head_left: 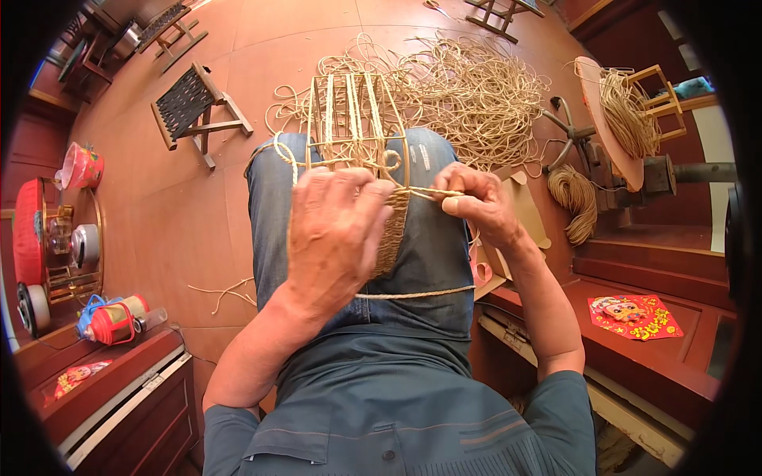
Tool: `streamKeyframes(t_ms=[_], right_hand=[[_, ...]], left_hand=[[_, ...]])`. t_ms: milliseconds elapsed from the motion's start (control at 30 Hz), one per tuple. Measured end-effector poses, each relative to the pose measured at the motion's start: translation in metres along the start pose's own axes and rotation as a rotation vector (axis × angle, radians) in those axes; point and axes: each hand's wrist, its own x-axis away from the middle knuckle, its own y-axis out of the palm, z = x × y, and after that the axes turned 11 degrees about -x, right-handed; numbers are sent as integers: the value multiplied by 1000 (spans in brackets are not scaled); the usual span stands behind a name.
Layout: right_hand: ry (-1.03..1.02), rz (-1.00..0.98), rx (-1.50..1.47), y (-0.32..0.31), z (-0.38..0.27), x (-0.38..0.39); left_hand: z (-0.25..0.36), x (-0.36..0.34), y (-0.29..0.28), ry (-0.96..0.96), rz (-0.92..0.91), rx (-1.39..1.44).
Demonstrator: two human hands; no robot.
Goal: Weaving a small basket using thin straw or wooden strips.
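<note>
On my lap lies a narrow frame of thin rods with pale cords running lengthwise [355, 107]. Its near part is covered in tightly woven tan cord [392, 247]. My left hand [333, 230] bends over the middle of this woven frame, its fingertips partly hidden and slightly blurred. To the right of the frame, my right hand [480, 202] pinches a twisted cord [429, 192] between thumb and fingers. That cord stretches to the frame's right edge. A loose cord [417, 295] crosses my thighs near my waist.
A large tangle of cord [476, 99] covers the floor ahead. A folding stool [186, 103] stands left. At right, a round seat [603, 131] carries a cord coil [627, 115], with a hank [573, 198] hanging below. Cabinets flank me; a flask [117, 320] stands on the left one.
</note>
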Motion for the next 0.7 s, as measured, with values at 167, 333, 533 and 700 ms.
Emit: streamKeyframes(t_ms=[167, 333, 533, 700], right_hand=[[-56, 323, 258, -26, 15, 13], [-216, 696, 525, -121, 60, 36], [-83, 1079, 841, -229, 82, 110], [-28, 1457, 510, -329, 105, 171]], left_hand=[[-32, 6, -21, -138, 59, -147], [-47, 9, -23, -392, -16, 241], [-76, 14, -34, -575, -193, 536], [-162, 36, -44, -499, -157, 251]])
